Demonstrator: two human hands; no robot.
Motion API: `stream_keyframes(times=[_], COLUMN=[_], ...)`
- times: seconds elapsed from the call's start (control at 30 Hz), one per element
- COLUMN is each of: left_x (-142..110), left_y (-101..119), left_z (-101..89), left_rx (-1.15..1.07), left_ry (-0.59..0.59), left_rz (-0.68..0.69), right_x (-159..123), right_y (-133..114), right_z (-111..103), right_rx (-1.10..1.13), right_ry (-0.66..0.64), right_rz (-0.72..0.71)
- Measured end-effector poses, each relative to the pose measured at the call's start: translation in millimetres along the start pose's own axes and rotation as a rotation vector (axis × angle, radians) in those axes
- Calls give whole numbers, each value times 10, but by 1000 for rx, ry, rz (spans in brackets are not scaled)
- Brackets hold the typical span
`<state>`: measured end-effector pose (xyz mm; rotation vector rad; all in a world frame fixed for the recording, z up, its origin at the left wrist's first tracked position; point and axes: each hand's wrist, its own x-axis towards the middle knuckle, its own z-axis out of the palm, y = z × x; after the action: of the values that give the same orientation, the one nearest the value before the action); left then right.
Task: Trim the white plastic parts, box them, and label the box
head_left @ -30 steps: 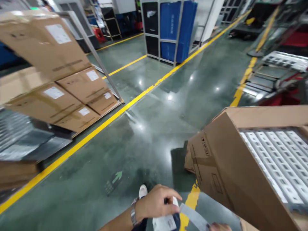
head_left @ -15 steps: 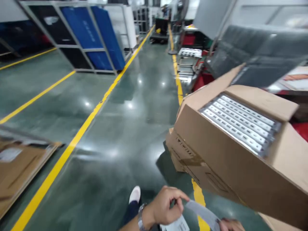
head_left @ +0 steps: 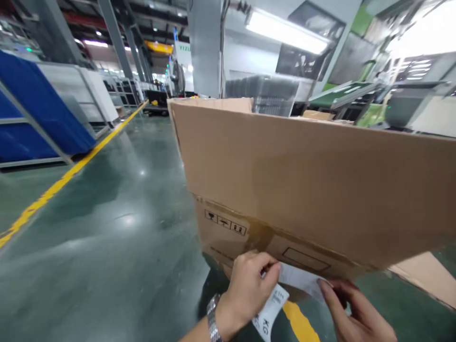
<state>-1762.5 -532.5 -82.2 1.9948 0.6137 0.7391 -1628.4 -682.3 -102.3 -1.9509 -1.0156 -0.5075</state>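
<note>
A large brown cardboard box fills the middle and right of the view, its side flap hanging toward me. Low on its front, my left hand, a metal watch on its wrist, pinches a white paper label against the cardboard. A printed white backing strip curls down from the same fingers. My right hand sits at the label's right end, fingers pressed on it.
The green polished floor spreads to the left with a yellow line along it. Blue panels in a metal rack stand at far left. Behind the box are stacked grey trays and green machines.
The view has swung up and toward the box, whose front now faces me. Both hands have carried the label from the air onto the lower front of the box.
</note>
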Motion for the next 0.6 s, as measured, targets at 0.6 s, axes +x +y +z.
stream_keyframes(times=[0.6], left_x=[100], left_y=[114], left_z=[287], left_rx=[626], left_ry=[310], left_rz=[198], right_x=[149], right_y=[179], right_z=[180], right_rx=[-89], right_ry=[294], right_rz=[-379])
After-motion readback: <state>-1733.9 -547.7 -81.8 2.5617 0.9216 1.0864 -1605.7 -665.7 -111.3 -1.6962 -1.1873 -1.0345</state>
